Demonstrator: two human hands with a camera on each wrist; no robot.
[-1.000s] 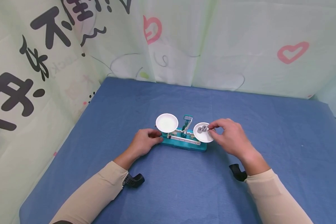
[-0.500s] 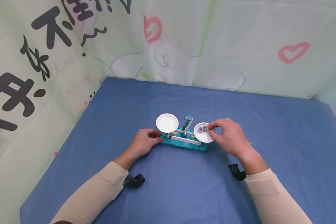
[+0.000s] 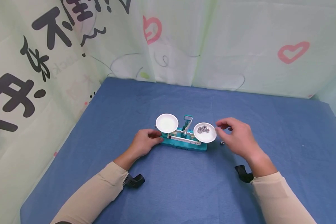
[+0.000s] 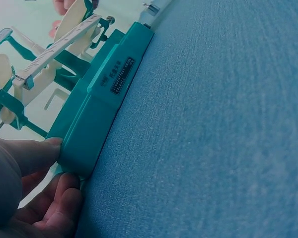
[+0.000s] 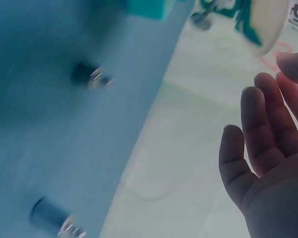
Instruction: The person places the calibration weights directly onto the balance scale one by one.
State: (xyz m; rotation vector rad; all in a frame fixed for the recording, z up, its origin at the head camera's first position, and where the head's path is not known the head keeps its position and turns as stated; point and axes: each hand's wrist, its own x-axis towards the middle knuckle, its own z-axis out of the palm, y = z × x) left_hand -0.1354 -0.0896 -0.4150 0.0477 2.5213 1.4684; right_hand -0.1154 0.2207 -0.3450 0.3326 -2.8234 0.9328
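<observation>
A teal balance scale (image 3: pixel 183 143) stands on the blue cloth. My left hand (image 3: pixel 145 142) grips the left end of its base; in the left wrist view the thumb (image 4: pixel 37 151) lies against the upper edge and curled fingers (image 4: pixel 62 206) touch the end. The left pan (image 3: pixel 166 123) is bare. In the right pan (image 3: pixel 197 136) sit two larger metal weights (image 3: pixel 204 128) and a smaller weight (image 3: pixel 208 130). My right hand (image 3: pixel 236 135) is just right of that pan, fingers apart and loosely bent, holding nothing.
A metal weight (image 3: pixel 222 143) stands on the cloth below my right fingers. The right wrist view shows another blurred weight (image 5: pixel 54 218) farther off, hidden in the head view. Printed curtains (image 3: pixel 240 46) border the table (image 3: pixel 168 193).
My right fingers have let go of the small weight, which now stays in the right pan. That hand has moved right, uncovering a weight on the cloth. My left hand stays still.
</observation>
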